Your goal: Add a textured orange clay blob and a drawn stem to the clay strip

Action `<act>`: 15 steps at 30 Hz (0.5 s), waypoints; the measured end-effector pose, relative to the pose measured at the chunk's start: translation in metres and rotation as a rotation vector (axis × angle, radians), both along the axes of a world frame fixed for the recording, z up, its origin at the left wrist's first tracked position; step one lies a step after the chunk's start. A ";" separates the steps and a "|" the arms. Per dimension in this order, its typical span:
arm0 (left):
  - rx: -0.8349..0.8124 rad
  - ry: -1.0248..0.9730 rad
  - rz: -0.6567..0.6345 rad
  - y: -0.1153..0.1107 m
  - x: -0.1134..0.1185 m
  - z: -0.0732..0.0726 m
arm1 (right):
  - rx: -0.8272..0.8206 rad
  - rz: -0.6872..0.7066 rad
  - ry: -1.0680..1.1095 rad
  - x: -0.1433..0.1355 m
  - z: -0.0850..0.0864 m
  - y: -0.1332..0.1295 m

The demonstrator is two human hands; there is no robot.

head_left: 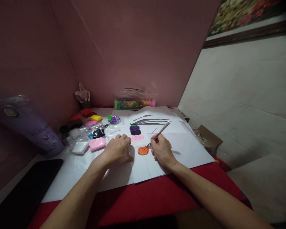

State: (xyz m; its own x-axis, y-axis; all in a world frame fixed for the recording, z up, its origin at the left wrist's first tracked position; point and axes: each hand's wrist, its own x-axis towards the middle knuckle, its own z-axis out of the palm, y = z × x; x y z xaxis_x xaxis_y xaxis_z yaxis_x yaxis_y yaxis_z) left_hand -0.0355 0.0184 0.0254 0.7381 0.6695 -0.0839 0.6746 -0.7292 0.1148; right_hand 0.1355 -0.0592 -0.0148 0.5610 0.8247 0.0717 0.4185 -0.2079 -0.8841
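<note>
My right hand (162,150) is closed around a fork (164,128) with a ridged, shiny handle. Its tines touch a flattened patch of orange clay (143,150), which carries grooved lines. Beyond that patch, a pink clay patch (137,137), a black one (135,132), a purple one (134,128) and a bit of green (132,124) form a column on white paper (143,171). To the left of the orange clay, my left hand (119,148) rests on the paper with its thumb apart from its bent fingers, holding nothing visible.
Bagged clay lies at left, including a pink block (97,144) and a white block (80,147). A purple bottle (35,127) and a black phone-like slab (30,184) are farther left. Loose sheets (154,116) curl at the back. A cardboard box (211,138) stands beyond the right edge.
</note>
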 end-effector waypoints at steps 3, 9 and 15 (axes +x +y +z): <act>-0.003 0.003 -0.001 0.000 -0.001 0.000 | 0.003 -0.040 0.022 -0.001 0.008 -0.003; -0.003 -0.003 -0.002 -0.001 -0.001 0.000 | -0.013 -0.038 -0.028 0.003 0.002 -0.001; -0.009 -0.003 0.009 -0.001 0.000 0.002 | 0.005 -0.009 -0.047 0.002 0.003 0.000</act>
State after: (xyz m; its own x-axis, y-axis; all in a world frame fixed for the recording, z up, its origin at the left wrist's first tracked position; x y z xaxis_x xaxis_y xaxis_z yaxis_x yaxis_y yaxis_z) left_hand -0.0355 0.0170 0.0270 0.7325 0.6751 -0.0878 0.6805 -0.7223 0.1233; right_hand 0.1376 -0.0588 -0.0121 0.5641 0.8194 0.1021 0.4577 -0.2074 -0.8646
